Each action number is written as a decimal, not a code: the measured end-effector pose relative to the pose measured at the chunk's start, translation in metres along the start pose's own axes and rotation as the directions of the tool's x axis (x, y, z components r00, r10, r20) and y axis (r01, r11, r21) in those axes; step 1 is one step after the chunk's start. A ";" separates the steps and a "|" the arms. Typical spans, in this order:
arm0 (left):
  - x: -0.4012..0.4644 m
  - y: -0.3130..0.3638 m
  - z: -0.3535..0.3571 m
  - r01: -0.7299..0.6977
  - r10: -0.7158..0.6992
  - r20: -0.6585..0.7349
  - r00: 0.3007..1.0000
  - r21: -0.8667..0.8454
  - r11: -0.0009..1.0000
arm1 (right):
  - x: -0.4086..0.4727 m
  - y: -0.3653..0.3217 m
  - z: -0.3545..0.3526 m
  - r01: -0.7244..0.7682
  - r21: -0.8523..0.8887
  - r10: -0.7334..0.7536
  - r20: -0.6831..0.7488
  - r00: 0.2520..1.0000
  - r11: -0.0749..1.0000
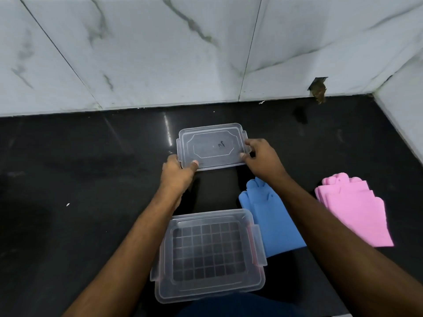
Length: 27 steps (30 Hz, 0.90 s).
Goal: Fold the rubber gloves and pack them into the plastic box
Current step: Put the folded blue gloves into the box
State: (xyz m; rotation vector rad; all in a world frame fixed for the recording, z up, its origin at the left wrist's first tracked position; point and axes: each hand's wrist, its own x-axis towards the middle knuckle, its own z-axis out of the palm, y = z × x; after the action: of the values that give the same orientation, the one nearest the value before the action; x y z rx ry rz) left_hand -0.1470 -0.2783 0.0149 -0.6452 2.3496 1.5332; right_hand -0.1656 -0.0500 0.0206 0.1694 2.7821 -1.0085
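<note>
A clear plastic box (258,282) stands open and empty near me, with a grid pattern on its floor. Its clear lid (211,146) is farther out, held at both short ends. My left hand (177,173) grips the lid's near left corner, thumb on top. My right hand (263,156) pinches the right edge. Blue rubber gloves (274,223) lie flat just right of the box, partly under my right forearm. Pink rubber gloves (357,209) lie stacked flat farther right.
The work surface is a glossy black stone counter (80,179). A white marble tiled wall (160,53) closes off the back and right side. A small broken hole (318,88) with debris sits at the wall's base, back right.
</note>
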 end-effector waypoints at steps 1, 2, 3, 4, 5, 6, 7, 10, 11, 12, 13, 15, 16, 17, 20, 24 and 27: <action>-0.004 0.002 0.000 -0.046 0.049 -0.023 0.999 0.123 0.991 | -0.004 0.002 -0.001 0.004 -0.006 -0.004 -0.005 1.000 1.000; -0.011 0.004 -0.001 -0.111 0.125 -0.045 0.991 0.229 0.967 | -0.008 0.004 -0.003 0.007 -0.017 -0.007 -0.033 0.999 1.000; -0.020 0.009 0.000 -0.194 0.219 -0.056 0.974 0.294 0.936 | -0.015 0.007 -0.006 0.006 -0.031 -0.008 -0.076 0.997 0.999; -0.030 0.015 0.002 -0.276 0.306 -0.047 0.951 0.323 0.905 | -0.023 0.011 -0.009 0.000 -0.044 -0.006 -0.117 0.993 0.999; -0.041 0.020 0.006 -0.346 0.372 -0.014 0.928 0.336 0.876 | -0.032 0.015 -0.013 -0.013 -0.052 0.005 -0.149 0.989 0.999; -0.050 0.026 0.012 -0.402 0.416 0.035 0.909 0.342 0.849 | -0.041 0.019 -0.016 -0.033 -0.058 0.023 -0.170 0.985 0.998; -0.059 0.031 0.020 -0.443 0.442 0.085 0.893 0.340 0.829 | -0.049 0.024 -0.019 -0.054 -0.062 0.042 -0.184 0.982 0.997; -0.085 0.040 0.045 -0.521 0.473 0.221 0.853 0.336 0.785 | -0.080 0.040 -0.029 -0.094 -0.056 0.080 -0.220 0.972 0.994; -0.092 0.040 0.053 -0.545 0.475 0.270 0.838 0.354 0.760 | -0.091 0.046 -0.032 -0.108 -0.057 0.093 -0.223 0.970 0.993; -0.096 0.039 0.060 -0.565 0.468 0.321 0.823 0.381 0.732 | -0.101 0.052 -0.033 -0.133 -0.063 0.117 -0.213 0.970 0.989; -0.101 0.037 0.067 -0.582 0.452 0.374 0.810 0.415 0.699 | -0.112 0.059 -0.034 -0.171 -0.073 0.154 -0.198 0.968 0.983; -0.108 0.032 0.081 -0.608 0.410 0.454 0.792 0.517 0.603 | -0.129 0.073 -0.031 -0.254 -0.103 0.236 -0.161 0.958 0.962; -0.110 0.029 0.087 -0.622 0.400 0.477 0.783 0.570 0.537 | -0.137 0.078 -0.028 -0.290 -0.115 0.274 -0.136 0.952 0.950; -0.111 0.026 0.092 -0.631 0.399 0.488 0.776 0.615 0.474 | -0.141 0.082 -0.025 -0.319 -0.124 0.307 -0.102 0.946 0.940; -0.113 0.019 0.104 -0.626 0.401 0.490 0.774 0.686 0.371 | -0.146 0.089 -0.017 -0.370 -0.134 0.368 -0.041 0.929 0.919; -0.114 0.016 0.108 -0.605 0.403 0.465 0.789 0.706 0.369 | -0.134 0.096 -0.018 -0.407 -0.030 0.406 -0.026 0.914 0.913; -0.115 0.015 0.107 -0.605 0.407 0.461 0.789 0.702 0.377 | -0.126 0.096 -0.024 -0.429 0.108 0.423 0.070 0.903 0.897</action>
State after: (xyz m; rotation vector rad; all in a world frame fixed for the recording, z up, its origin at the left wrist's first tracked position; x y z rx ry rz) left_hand -0.0577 -0.1500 0.0346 0.5296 2.7994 0.3518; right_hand -0.0291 0.0329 0.0041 0.7288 2.4761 -1.0418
